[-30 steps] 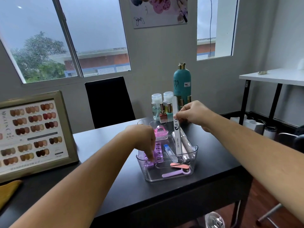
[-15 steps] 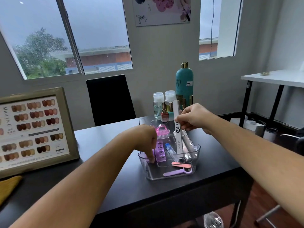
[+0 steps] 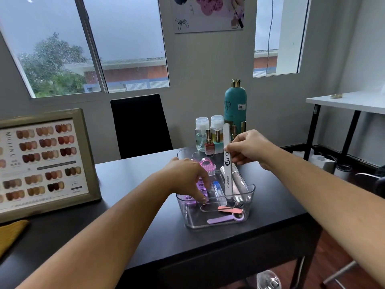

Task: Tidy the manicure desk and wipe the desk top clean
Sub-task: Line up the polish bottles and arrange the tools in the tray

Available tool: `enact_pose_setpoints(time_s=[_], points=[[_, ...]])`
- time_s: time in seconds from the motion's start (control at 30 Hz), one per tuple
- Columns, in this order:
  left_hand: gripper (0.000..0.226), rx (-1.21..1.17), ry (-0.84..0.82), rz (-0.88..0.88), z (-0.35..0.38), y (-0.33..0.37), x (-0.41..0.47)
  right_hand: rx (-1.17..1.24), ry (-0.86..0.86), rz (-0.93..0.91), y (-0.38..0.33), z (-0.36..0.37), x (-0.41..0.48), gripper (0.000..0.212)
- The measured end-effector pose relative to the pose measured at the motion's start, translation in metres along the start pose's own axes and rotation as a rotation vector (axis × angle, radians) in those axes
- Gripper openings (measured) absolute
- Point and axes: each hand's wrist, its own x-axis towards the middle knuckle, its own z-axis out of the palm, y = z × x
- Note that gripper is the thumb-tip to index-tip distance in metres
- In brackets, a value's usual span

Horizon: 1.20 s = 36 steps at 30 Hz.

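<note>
Nail file (image 3: 226, 163): white, long and narrow; printed "180/240" along the lower part, large letters "O·P" above it with a dark emblem between. Long axis near upright, top end leaning slightly to the frame's left, lower end down inside the clear bin (image 3: 254, 187), centre of frame

Right hand (image 3: 250, 149): fingers pinched on the file's right edge about midway up its length

Left hand (image 3: 187, 176): fingers bent down into the left part of the bin onto the purple toe separator (image 3: 201, 190); whether they grasp it or only touch it cannot be told

Bin contents, other: pink brush (image 3: 207, 165) at the far side; blue-capped tube (image 3: 217, 188) beside the file; pink file (image 3: 230, 209) and lilac tool (image 3: 225, 219) lying flat near the front wall

Bin stands on the black worktop (image 3: 125, 215)

Behind the bin: teal bottle (image 3: 235, 107) with gold cap, small white label too small to read; two clear pump bottles (image 3: 201, 132); red nail polish (image 3: 209, 146)

Left of frame: framed colour chart (image 3: 41, 161), rows of nail samples, vertical lettering beginning "MI", rest unclear

Lower left: mustard cloth (image 3: 10, 232)
</note>
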Motion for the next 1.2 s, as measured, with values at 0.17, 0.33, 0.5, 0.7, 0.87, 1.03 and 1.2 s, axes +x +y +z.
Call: enact_pose_setpoints(time_s=[0.17, 0.33, 0.5, 0.7, 0.87, 1.03, 1.2], points=[[0.045, 0.001, 0.007, -0.008, 0.001, -0.003, 0.000, 0.011, -0.003, -0.002, -0.001, 0.000, -0.001, 0.012], [0.045, 0.011, 0.005, -0.003, 0.002, -0.001, 0.002, -0.007, 0.002, -0.005, -0.002, 0.000, 0.000, 0.012], [0.042, -0.110, 0.073, -0.026, -0.006, 0.001, 0.008, 0.005, 0.010, -0.005, -0.005, -0.004, -0.001, 0.013], [0.041, -0.149, -0.042, 0.068, -0.015, 0.011, 0.021, 0.060, 0.041, -0.015, -0.010, -0.016, -0.003, 0.013], [0.032, -0.179, -0.102, 0.174, -0.011, 0.016, 0.026, 0.071, 0.036, -0.004, -0.007, -0.021, 0.000, 0.010], [0.027, -0.121, -0.083, 0.177, -0.005, 0.015, 0.034, 0.093, 0.030, 0.002, -0.003, -0.020, 0.003, 0.011], [0.027, -0.093, -0.067, 0.152, -0.008, 0.005, 0.039, 0.094, 0.019, -0.005, -0.004, -0.019, 0.002, 0.010]])
